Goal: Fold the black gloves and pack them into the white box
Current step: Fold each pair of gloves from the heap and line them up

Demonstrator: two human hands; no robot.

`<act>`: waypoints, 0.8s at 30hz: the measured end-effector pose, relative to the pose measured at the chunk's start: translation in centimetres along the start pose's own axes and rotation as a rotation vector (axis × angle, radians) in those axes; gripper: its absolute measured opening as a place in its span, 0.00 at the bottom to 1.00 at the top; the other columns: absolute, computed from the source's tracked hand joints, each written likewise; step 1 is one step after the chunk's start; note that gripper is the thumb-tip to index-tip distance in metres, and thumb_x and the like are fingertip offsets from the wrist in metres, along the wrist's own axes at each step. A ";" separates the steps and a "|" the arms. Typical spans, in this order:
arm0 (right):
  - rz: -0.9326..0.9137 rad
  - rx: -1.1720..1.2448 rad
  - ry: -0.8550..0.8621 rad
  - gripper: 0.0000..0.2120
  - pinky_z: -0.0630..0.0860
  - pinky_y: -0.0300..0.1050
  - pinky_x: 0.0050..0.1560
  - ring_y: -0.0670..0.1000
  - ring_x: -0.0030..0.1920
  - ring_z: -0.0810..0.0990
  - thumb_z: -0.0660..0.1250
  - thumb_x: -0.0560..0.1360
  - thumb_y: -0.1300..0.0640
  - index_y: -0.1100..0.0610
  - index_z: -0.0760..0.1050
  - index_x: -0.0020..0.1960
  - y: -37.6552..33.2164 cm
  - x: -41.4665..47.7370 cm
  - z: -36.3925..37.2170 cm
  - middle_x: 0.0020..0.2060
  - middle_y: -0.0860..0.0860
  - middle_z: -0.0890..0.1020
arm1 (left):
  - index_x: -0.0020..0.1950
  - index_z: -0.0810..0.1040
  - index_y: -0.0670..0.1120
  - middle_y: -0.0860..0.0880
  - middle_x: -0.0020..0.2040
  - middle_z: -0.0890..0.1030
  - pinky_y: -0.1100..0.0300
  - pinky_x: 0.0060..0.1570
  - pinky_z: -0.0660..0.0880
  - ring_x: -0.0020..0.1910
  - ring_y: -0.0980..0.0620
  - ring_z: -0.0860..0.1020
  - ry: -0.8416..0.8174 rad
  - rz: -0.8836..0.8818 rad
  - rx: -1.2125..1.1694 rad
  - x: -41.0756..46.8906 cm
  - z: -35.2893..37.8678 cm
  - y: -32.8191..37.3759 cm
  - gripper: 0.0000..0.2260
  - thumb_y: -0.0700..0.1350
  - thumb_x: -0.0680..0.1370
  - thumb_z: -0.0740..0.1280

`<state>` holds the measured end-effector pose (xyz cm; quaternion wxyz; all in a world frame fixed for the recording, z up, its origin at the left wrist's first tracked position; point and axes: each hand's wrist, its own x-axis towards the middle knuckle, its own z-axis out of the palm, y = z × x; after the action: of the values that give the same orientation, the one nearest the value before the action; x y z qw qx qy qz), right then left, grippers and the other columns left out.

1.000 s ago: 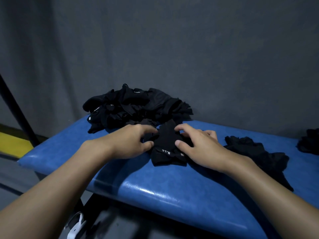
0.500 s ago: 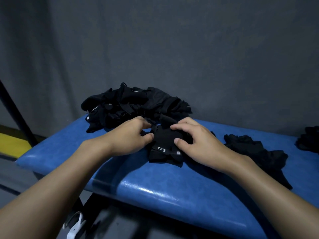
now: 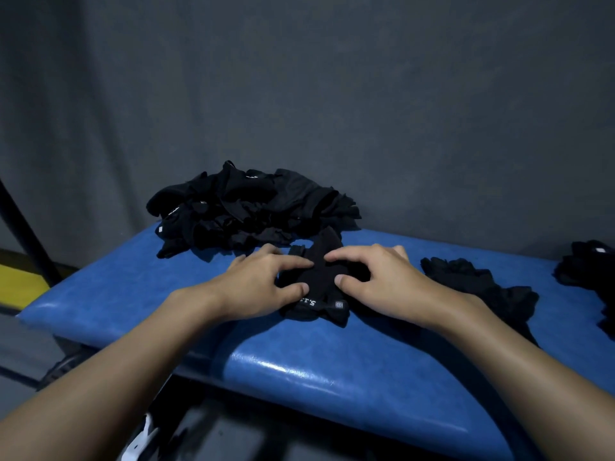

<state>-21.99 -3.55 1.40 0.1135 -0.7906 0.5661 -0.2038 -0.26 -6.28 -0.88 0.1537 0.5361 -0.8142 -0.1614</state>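
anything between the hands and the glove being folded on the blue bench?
Nothing visible. The left hand and right hand both pinch the glove on the blue bench. The pile of gloves lies right behind it, not between. The white box is out of view, so that path cannot be judged.

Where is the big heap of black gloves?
In the head view, the heap lies far left on the blue bench, by the grey wall, beyond the left hand.

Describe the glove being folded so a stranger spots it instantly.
On the blue padded bench, look between the left hand and right hand. The black glove they pinch lies in front of the heap and left of the loose gloves; it alone is held, with white lettering on its near cuff.
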 end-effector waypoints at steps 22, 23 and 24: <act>-0.016 0.414 0.252 0.17 0.75 0.38 0.58 0.40 0.53 0.81 0.71 0.74 0.59 0.49 0.79 0.62 3.0 -1.2 -4.4 0.53 0.41 0.82 | 0.73 0.71 0.43 0.57 0.65 0.69 0.68 0.49 0.76 0.40 0.60 0.75 0.383 0.188 -0.511 1.2 -1.4 6.2 0.28 0.43 0.74 0.74; -0.007 0.405 0.259 0.16 0.75 0.39 0.58 0.40 0.52 0.81 0.72 0.74 0.59 0.49 0.79 0.61 3.4 -1.5 -4.6 0.51 0.41 0.82 | 0.73 0.71 0.42 0.57 0.65 0.69 0.63 0.49 0.79 0.37 0.60 0.74 0.373 0.185 -0.531 1.4 -1.1 6.6 0.28 0.44 0.74 0.74; 0.007 0.394 0.265 0.16 0.75 0.40 0.57 0.40 0.50 0.80 0.72 0.74 0.59 0.49 0.79 0.61 3.8 -1.7 -4.8 0.50 0.40 0.82 | 0.73 0.71 0.42 0.56 0.64 0.69 0.61 0.48 0.80 0.36 0.61 0.73 0.366 0.182 -0.539 1.6 -0.9 7.0 0.28 0.44 0.74 0.74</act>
<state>-27.85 -2.97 3.74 0.1908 -0.7175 0.5282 -0.4120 -6.28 -5.25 3.06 0.4472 0.4213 -0.7457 -0.2577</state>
